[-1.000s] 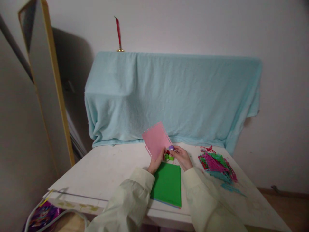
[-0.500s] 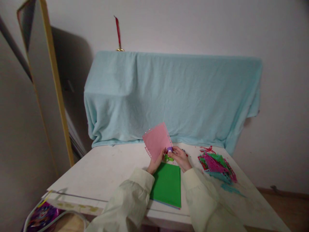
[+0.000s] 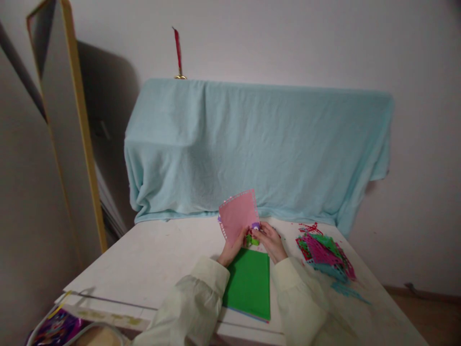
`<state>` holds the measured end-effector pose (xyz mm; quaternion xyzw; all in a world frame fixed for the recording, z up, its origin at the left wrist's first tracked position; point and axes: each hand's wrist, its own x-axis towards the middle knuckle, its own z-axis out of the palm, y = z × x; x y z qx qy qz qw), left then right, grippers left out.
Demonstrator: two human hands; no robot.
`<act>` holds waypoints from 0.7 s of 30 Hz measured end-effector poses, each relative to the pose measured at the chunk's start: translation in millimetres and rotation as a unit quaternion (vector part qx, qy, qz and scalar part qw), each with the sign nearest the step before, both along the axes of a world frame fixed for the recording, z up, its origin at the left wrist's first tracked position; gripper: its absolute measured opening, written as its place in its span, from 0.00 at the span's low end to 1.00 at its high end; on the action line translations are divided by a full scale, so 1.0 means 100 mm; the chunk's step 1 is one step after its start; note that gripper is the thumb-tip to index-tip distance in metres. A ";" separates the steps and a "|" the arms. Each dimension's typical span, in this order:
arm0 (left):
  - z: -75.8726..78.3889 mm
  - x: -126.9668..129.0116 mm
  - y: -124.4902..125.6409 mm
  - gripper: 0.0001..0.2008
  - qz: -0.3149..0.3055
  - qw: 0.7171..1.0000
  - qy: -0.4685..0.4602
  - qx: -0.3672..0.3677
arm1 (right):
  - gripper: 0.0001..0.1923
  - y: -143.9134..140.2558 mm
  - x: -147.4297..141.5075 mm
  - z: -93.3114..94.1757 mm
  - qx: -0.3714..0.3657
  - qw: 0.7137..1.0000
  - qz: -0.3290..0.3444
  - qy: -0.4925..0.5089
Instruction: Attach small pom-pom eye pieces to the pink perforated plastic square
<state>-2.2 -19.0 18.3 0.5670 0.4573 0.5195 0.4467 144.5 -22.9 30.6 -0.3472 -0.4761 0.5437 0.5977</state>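
My left hand (image 3: 231, 247) is closed on a sheet of pink paper (image 3: 237, 214), which stands tilted up above the table with small notches or holes along its edges. In my right hand (image 3: 271, 241) is a small purple and white craft punch (image 3: 255, 226), at the sheet's lower right corner. Whether the paper sits inside the punch is too small to tell. Just below the punch, between the hands, shows a bright green object (image 3: 253, 240), partly hidden by fingers. Under my wrists lies a stack of green paper (image 3: 250, 283), with bluish sheets at its bottom edge.
On the right of the white table (image 3: 151, 259) lies a pile of perforated paper scraps (image 3: 326, 252) in pink, green, red and blue. A light blue cloth (image 3: 259, 149) drapes over something behind. A gold-framed mirror (image 3: 77, 120) stands left, a purple bag (image 3: 59, 327) below the near-left edge.
The pink sheet has turned slightly clockwise and shifted a little right between my hands. The punch stays in my right hand near its corner. The whole view has shifted slightly.
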 end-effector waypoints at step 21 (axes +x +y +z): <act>0.04 -0.01 -0.07 0.27 -0.056 0.998 0.032 0.006 | 0.16 0.04 -0.02 -0.09 -0.004 0.997 -0.074 -0.017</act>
